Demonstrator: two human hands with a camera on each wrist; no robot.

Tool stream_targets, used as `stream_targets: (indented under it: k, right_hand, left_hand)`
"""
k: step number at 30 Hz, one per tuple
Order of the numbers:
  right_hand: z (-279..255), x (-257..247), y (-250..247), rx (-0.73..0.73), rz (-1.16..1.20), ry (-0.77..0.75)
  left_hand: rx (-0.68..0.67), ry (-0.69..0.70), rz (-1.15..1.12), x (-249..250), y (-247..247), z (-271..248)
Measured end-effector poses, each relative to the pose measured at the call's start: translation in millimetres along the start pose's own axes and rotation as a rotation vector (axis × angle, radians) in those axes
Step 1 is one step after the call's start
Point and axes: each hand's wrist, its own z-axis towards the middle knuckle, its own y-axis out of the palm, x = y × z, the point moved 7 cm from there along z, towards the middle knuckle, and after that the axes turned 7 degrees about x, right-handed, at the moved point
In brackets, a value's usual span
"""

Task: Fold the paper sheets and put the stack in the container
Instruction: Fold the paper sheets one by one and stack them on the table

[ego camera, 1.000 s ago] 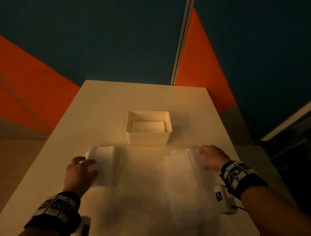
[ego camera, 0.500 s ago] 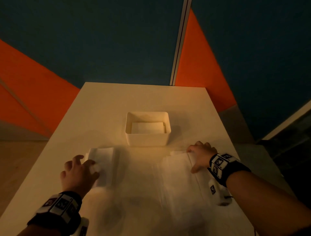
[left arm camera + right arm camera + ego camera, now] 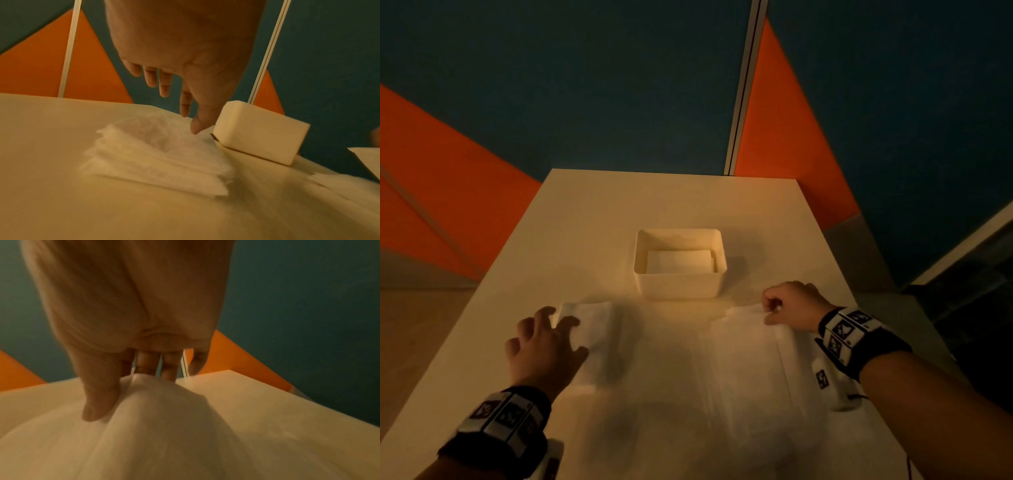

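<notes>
Your right hand pinches the far edge of the large unfolded white paper sheet; your left hand hangs loose-fingered over the folded white paper stack.

On the pale rectangular table you have one white square plastic container mid-table, just beyond both papers, with one folded white sheet lying inside. The stack lies toward the left edge, the unfolded sheet toward the right. Your left thumb is at the stack's top; contact is unclear. Two hands, two marker wristbands.

Left hand over folded stack (blurred)
</notes>
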Motion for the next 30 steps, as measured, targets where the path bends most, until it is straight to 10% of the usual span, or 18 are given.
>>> stream_targets:
  k: [4, 12, 19, 30]
  right_hand:
    - [-10, -26, -17, -0.035, 0.319, -0.071]
    - [-27, -72, -51, 0.273, 1.049, -0.075]
    - [-29, -71, -36, 0.286, 1.214, 0.048]
    - [-33, -67, -9, 0.025, 1.33, 0.129]
  left_hand:
    - [-0.089, 0.137, -0.173, 36, -6, -2]
    - [-0.747, 0.134, -1.016, 122, -8, -36]
    - [-0.534, 0.008, -1.444, 135, -39, -17]
    - [-0.357, 0.166, -1.437, 132, -73, -2]
